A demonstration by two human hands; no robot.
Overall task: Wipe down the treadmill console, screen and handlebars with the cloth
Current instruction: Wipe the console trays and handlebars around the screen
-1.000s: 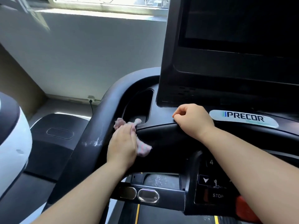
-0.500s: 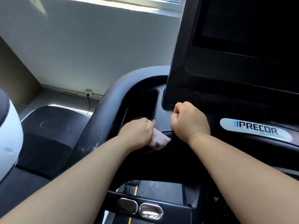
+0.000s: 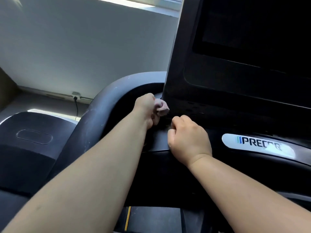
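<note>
A small pinkish cloth [image 3: 161,107] is bunched in my left hand [image 3: 146,108], pressed against the lower left corner of the dark screen housing [image 3: 235,68]. My right hand [image 3: 188,138] is closed in a fist and rests on the black console ledge [image 3: 158,142] just left of the silver PRECOR badge [image 3: 257,145]. The curved black handlebar [image 3: 94,118] arcs around the left of the console, with pale dusty smears on it. Most of the cloth is hidden inside my fist.
A neighbouring treadmill's dark motor cover [image 3: 33,137] lies at the left. Behind it a grey wall [image 3: 84,47] carries a socket with a plugged cable [image 3: 75,98]. The belt with a yellow stripe [image 3: 127,219] shows at the bottom.
My left hand has carried the cloth up and right, from the handlebar and tray recess to the corner of the screen housing. My right fist has stayed on the console ledge.
</note>
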